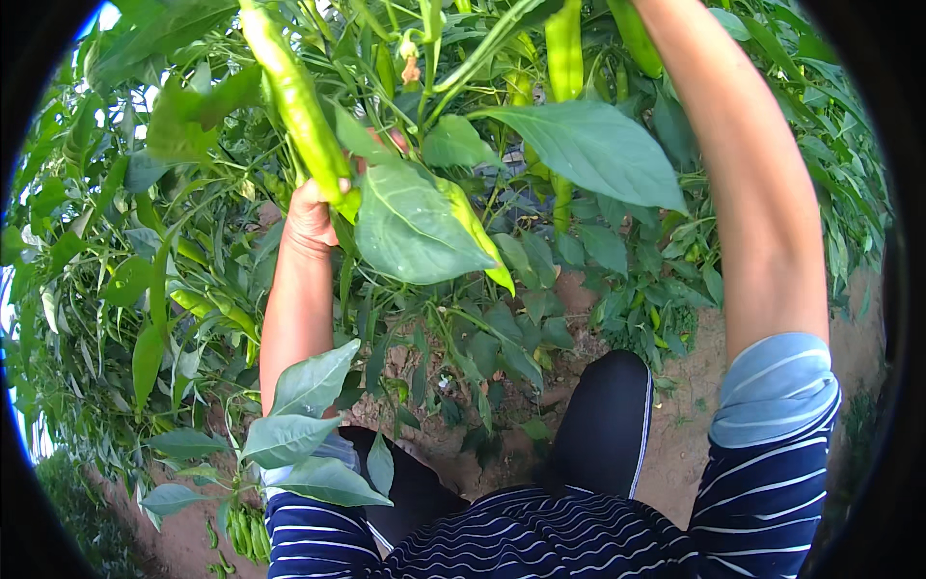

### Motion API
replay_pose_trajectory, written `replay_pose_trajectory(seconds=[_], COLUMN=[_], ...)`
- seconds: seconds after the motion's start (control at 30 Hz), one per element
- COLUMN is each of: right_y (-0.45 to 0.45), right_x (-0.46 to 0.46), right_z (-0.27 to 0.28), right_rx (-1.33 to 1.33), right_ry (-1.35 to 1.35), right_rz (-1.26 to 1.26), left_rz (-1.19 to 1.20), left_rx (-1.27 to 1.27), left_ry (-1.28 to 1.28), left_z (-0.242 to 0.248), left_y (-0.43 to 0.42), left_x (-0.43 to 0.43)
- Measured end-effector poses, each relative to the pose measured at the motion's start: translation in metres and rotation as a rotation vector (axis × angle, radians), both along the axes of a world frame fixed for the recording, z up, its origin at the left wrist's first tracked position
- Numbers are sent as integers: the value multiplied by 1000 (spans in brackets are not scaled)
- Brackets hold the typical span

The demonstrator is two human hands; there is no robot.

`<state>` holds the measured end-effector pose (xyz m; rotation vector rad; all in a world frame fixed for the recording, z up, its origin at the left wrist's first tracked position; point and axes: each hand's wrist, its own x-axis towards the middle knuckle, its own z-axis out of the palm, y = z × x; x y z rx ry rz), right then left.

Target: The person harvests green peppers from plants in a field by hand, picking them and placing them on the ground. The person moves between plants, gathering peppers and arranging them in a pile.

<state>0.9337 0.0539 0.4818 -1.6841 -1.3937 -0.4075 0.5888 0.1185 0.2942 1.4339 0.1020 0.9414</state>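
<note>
My left hand (316, 215) reaches up among the pepper plants. A long light-green pepper (296, 101) hangs in front of it, its lower end at my thumb. A broad leaf (423, 224) covers most of my fingers, so whether they grip anything is hidden. Beside that leaf another green pepper (477, 235) slants downward, partly covered. My right forearm (752, 174) extends past the top edge, and the hand itself is out of view. Close to that forearm hang a green pepper (636, 36) and a wider one (564, 51).
Dense pepper foliage (87, 275) spreads across the left and top. More peppers (217, 307) hang low at left. A pile of green peppers (248, 534) lies on the soil (673, 434) at lower left, with several loose ones nearby. A leafy shoot (289, 441) overlaps my left sleeve.
</note>
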Motion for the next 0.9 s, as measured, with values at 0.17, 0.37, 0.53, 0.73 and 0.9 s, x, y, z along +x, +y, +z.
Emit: replay_pose_trajectory(seconds=[0.17, 0.37, 0.53, 0.73, 0.9], right_y=[-44, -75, 9, 83, 83], right_x=[45, 3, 20, 21, 11], right_z=[-69, -242, -303, -314, -317], right_rx=[96, -318, -229, -110, -95], right_ry=[779, 930, 1113, 771, 545], right_rz=[1144, 1203, 507, 403, 425], left_rz=[-31, 145, 344, 1076, 1092], left_rx=[60, 155, 38, 596, 1054], left_ry=[-31, 3, 104, 112, 161], left_z=[-1, -4, -4, -16, -47], left_y=[0, -1, 9, -9, -67], left_x=[-6, -10, 8, 68, 111])
